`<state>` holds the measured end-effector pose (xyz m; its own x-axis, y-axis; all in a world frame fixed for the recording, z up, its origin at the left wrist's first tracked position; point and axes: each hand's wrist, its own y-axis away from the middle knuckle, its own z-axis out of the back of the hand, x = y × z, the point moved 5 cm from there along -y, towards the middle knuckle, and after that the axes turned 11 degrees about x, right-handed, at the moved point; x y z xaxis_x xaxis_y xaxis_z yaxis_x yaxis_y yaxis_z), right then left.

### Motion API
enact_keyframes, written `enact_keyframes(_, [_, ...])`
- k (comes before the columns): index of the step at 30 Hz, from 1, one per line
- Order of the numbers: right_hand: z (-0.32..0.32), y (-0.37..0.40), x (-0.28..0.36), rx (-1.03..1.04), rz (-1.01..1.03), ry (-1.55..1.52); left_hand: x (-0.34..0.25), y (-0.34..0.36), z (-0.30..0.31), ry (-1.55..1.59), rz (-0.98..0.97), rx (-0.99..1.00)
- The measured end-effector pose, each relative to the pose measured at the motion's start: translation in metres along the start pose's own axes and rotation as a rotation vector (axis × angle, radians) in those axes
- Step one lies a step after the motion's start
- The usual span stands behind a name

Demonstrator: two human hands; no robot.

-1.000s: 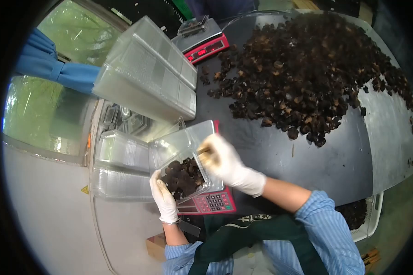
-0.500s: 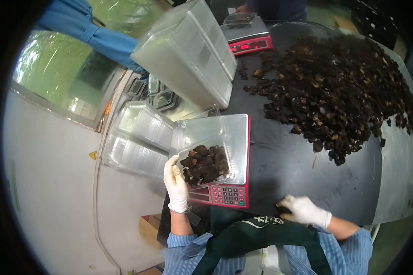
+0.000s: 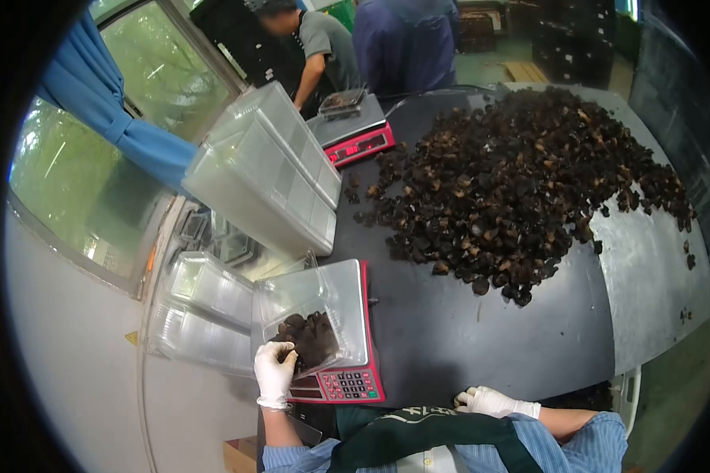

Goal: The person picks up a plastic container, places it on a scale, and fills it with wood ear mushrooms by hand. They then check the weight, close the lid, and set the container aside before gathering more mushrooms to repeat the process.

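Note:
My left hand (image 3: 274, 377), in a white glove, has its thumb and fingers pressed together at the near left corner of a clear plastic container (image 3: 341, 345). What lies between these fingertips is too small to make out. Dark brown dried pieces (image 3: 308, 339) fill part of the container, which rests on a red and silver scale (image 3: 355, 299); its clear lid stands open behind. My right hand (image 3: 493, 402), also gloved, is by the near table edge with its fingers curled; whatever they hold is hidden.
A large heap of dark pieces (image 3: 497, 189) covers the far right of the table (image 3: 465, 339). Tall stacks of clear containers (image 3: 268, 173) stand behind my scale, lower stacks (image 3: 205, 307) to its left. Beyond are a second scale (image 3: 359, 146) and two people (image 3: 406, 43).
The view has shifted, bringing two people at the back into sight. My left fingers have closed together at the container's corner. My right hand has come nearer the table edge, its fingers still curled.

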<state>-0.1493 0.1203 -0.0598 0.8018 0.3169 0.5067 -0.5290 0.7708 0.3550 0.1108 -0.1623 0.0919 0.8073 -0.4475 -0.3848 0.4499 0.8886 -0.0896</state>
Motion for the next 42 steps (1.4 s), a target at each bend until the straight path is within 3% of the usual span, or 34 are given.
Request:
enact_keyframes(5, [-0.01,-0.004,-0.004,0.047,0.032,0.071,0.013,-0.002,0.003,0.187,0.177,0.085])
enact_keyframes(9, [-0.016,-0.007,-0.016,0.095,-0.075,-0.202,0.012,-0.004,0.006,0.131,0.11,-0.012])
enact_keyframes(12, [-0.014,-0.005,-0.018,0.05,-0.064,-0.194,-0.008,-0.004,0.009,-0.146,-0.079,-0.085])
enact_keyframes(15, [-0.018,-0.003,-0.016,-0.036,0.012,-0.113,-0.017,-0.004,0.01,-0.234,-0.099,-0.111])
enact_keyframes(19, [-0.021,0.0,-0.009,0.028,-0.041,0.074,-0.004,0.0,0.017,0.115,-0.07,-0.394])
enact_keyframes(20, [-0.025,-0.002,-0.011,0.037,-0.037,0.133,0.0,0.001,0.02,0.089,-0.041,-0.41])
enact_keyframes(21, [-0.03,-0.001,-0.009,0.05,-0.039,0.181,0.006,0.001,0.018,0.264,0.012,-0.421])
enact_keyframes(23, [-0.01,0.011,-0.017,-0.098,-0.075,-0.104,-0.017,0.004,0.022,0.436,0.048,-0.362])
enact_keyframes(25, [0.035,0.038,-0.034,-0.546,-0.064,-0.221,-0.031,0.003,0.008,0.509,-0.072,-0.269])
enact_keyframes(27, [0.067,0.055,-0.075,-0.734,-0.328,-0.182,-0.078,0.012,-0.01,0.547,-0.171,-0.161])
enact_keyframes(29, [0.091,0.078,-0.117,-1.096,-0.479,-0.19,-0.129,0.017,-0.039,0.516,-0.336,0.08])
enact_keyframes(31, [0.103,0.087,-0.151,-1.33,-0.741,-0.104,-0.171,0.021,-0.076,0.419,-0.52,0.256])
enact_keyframes(32, [0.103,0.084,-0.165,-1.274,-0.909,-0.197,-0.183,0.025,-0.095,0.459,-0.573,0.328])
enact_keyframes(33, [0.104,0.075,-0.172,-1.303,-0.943,-0.149,-0.194,0.027,-0.115,0.496,-0.631,0.395])
enact_keyframes(37, [0.103,0.029,-0.152,-1.079,-0.804,-0.067,-0.209,0.036,-0.183,0.679,-0.443,0.691])
enact_keyframes(40, [0.091,0.017,-0.12,-0.938,-0.598,-0.04,-0.217,0.033,-0.204,0.276,-0.615,0.693])
enact_keyframes(42, [0.083,0.024,-0.113,-0.878,-0.47,0.0,-0.224,0.026,-0.206,0.244,-0.685,0.584])
